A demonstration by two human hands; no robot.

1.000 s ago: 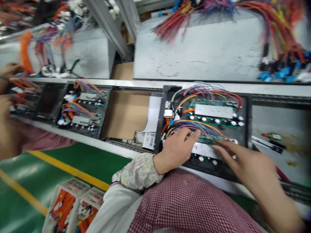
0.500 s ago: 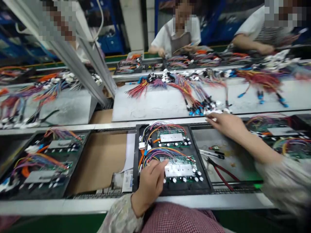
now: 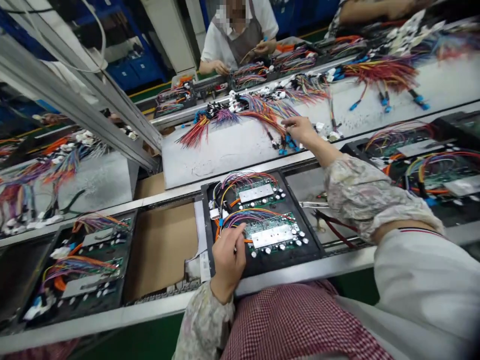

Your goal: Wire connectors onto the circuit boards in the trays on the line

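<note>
Directly in front of me, a black tray (image 3: 262, 267) holds two green circuit boards with silver metal plates; the nearer circuit board (image 3: 272, 236) and the farther one (image 3: 257, 194) both have coloured wires arching over their left sides. My left hand (image 3: 229, 255) is closed at the nearer board's left edge, thumb and forefinger together by the wires. What lies in that pinch is too small to make out. Stretched forward, my right hand (image 3: 300, 131) has its fingertips drawn together on a bundle of coloured wires (image 3: 275, 117) with blue and black connectors, lying on the pale raised shelf (image 3: 225, 155).
Red-handled pliers (image 3: 333, 225) lie right of my tray, under my right forearm. Similar trays stand left (image 3: 86, 270) and right (image 3: 431, 160) along the rail. A metal post (image 3: 123, 120) rises at left. Across the line, a co-worker (image 3: 240, 35) handles wires.
My right hand has moved forward and left, from the shelf's front edge onto the wire bundle. My left hand stays beside the nearer board, slightly farther left. The view has tilted.
</note>
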